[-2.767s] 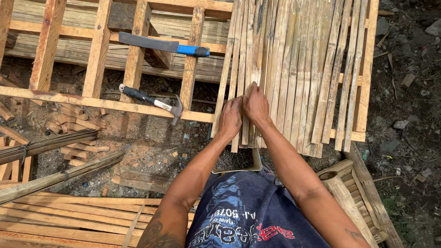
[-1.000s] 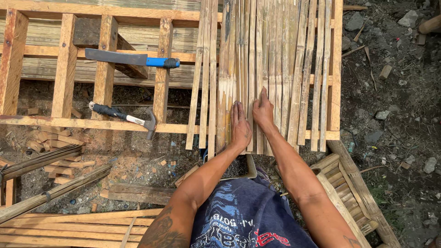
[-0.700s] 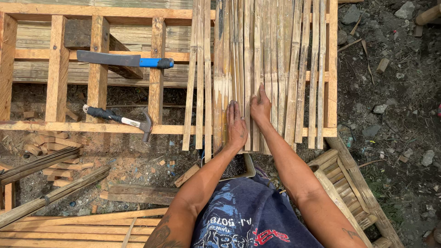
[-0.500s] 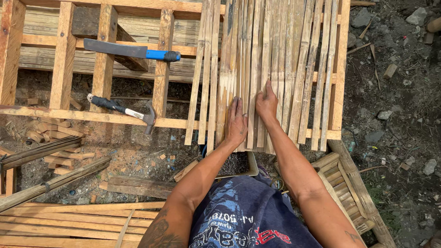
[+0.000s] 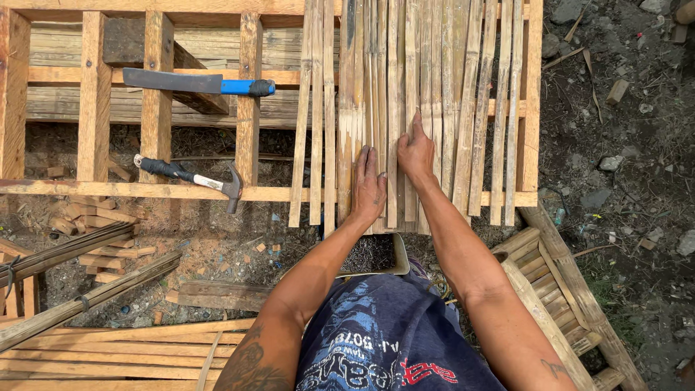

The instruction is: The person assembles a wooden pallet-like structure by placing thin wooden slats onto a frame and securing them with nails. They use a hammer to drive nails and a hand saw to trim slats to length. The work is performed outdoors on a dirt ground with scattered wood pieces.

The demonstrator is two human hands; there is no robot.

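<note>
**splitcane:** Two hands are pressed flat on the bamboo slats [image 5: 434,87], nothing gripped. The left hand [image 5: 369,190] is laid palm-down with fingers stretched toward 12 o'clock, and the right hand [image 5: 415,150] is set just beside it at 2 o'clock, index finger extended along a strip. Neither one is closed around anything.

**framefan:** Where exactly are the slats placed?

**splitcane:** They are spread side by side, running from 12 to 6 o'clock, across the right part of the wooden frame [image 5: 94,101]. Their lower ends are hung slightly past the front rail [image 5: 145,190]. Three strips at 9 o'clock of the left hand are spaced a bit apart from the packed bunch.

**framefan:** Any tools seen?

**splitcane:** Yep. A claw hammer [image 5: 190,179] is rested on the front rail, well apart from the hands at 9 o'clock, head toward the slats. A blue-handled blade [image 5: 197,83] is laid across the frame's uprights at about 10 o'clock, handle pointed toward the slats.

**framefan:** And lower down?

**splitcane:** A shallow tray of nails [image 5: 376,255] is tucked under the left forearm at 6 o'clock of the hands. Long bamboo poles [image 5: 79,300] are propped at 8 o'clock, and a smaller slatted frame [image 5: 557,304] is seen at 4 o'clock on the dirt.
</note>
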